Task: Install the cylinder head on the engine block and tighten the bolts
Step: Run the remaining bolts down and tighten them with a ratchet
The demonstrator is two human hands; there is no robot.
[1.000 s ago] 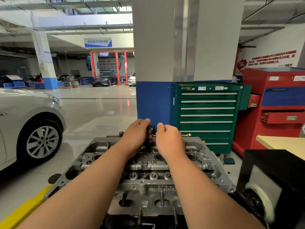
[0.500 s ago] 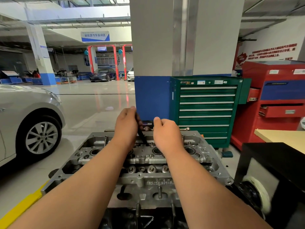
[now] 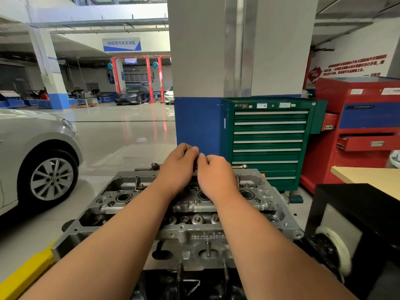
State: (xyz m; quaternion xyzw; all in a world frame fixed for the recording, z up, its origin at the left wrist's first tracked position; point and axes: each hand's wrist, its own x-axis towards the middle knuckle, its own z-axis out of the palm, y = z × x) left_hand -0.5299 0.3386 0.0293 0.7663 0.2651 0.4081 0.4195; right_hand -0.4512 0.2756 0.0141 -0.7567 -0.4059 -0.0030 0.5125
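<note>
A grey aluminium cylinder head point(image 3: 188, 232) lies flat on the dark engine block point(image 3: 190, 284) in the lower middle of the head view. Both arms reach over it to its far side. My left hand point(image 3: 178, 167) and my right hand point(image 3: 216, 174) meet above the far middle of the head, fingers curled around a small dark tool or bolt point(image 3: 195, 164) between them. Most of that object is hidden by the fingers, so I cannot name it. Several bolt heads and spark plug wells show along the head's middle.
A green drawer cabinet point(image 3: 268, 141) stands behind the engine against a grey and blue pillar point(image 3: 197, 124). A red tool trolley point(image 3: 363, 131) and a wooden-topped bench point(image 3: 368, 176) are on the right, a black stand point(image 3: 355, 230) near right. A silver car point(image 3: 36, 161) is parked left.
The hands parted slightly with a dark rod tilted between them, then came back together. Now they touch above the far edge of the head, and the view has dipped a little.
</note>
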